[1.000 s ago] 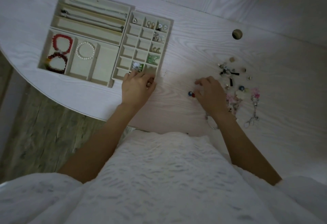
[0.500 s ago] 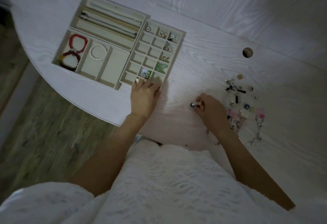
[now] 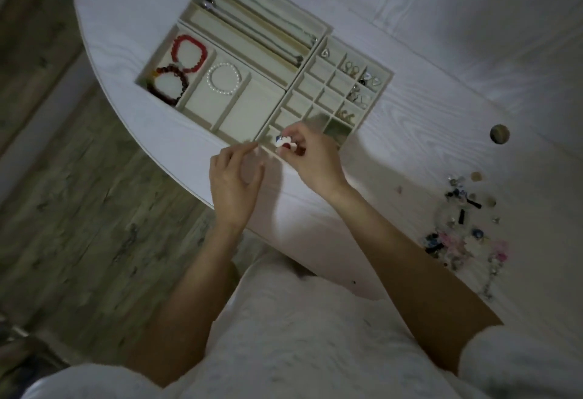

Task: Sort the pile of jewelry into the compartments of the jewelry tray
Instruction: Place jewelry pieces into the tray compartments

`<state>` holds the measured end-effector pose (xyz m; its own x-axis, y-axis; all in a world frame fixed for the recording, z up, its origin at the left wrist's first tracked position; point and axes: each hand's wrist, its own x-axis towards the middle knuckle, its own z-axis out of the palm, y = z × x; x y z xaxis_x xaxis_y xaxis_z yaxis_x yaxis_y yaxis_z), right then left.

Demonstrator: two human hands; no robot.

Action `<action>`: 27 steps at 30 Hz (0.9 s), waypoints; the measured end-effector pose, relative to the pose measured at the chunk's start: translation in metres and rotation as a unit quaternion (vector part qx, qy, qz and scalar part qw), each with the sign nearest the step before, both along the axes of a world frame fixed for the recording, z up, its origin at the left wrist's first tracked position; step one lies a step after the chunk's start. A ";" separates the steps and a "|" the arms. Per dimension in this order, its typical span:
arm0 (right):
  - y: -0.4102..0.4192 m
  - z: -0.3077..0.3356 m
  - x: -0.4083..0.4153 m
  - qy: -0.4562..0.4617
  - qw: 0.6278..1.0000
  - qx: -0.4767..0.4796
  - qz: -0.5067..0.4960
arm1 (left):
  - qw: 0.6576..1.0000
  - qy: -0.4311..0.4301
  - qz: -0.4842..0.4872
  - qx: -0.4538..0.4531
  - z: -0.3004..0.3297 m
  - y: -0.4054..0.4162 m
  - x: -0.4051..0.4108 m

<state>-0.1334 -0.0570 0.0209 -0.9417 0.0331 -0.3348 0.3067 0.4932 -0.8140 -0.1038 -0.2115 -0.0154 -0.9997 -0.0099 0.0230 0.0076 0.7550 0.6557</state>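
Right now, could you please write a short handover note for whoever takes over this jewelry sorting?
Right hand: pinches a small white, red and blue piece over the near edge of the small-compartment tray.
Left hand: holds nothing, fingers loosely bent, beside the tray's near corner.
Done: red bracelet, dark bracelet and pearl bracelet in the large compartments; chains in the long slots; several small compartments filled.
Left: place the held piece, then sort the pile on the table to the right.

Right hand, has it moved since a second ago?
Yes. The right hand left the loose jewelry pile and now holds a small piece at the tray's near edge.
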 end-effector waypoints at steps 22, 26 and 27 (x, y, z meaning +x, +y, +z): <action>-0.016 -0.026 -0.015 0.199 0.881 0.390 0.181 | 0.962 0.043 -0.193 -0.189 -0.001 -0.024 -0.049; -0.013 -0.024 -0.016 0.180 0.899 0.364 0.165 | 0.955 0.027 -0.207 -0.210 0.002 -0.023 -0.051; -0.013 -0.023 -0.017 0.174 0.904 0.358 0.159 | 0.954 0.025 -0.207 -0.214 0.003 -0.023 -0.053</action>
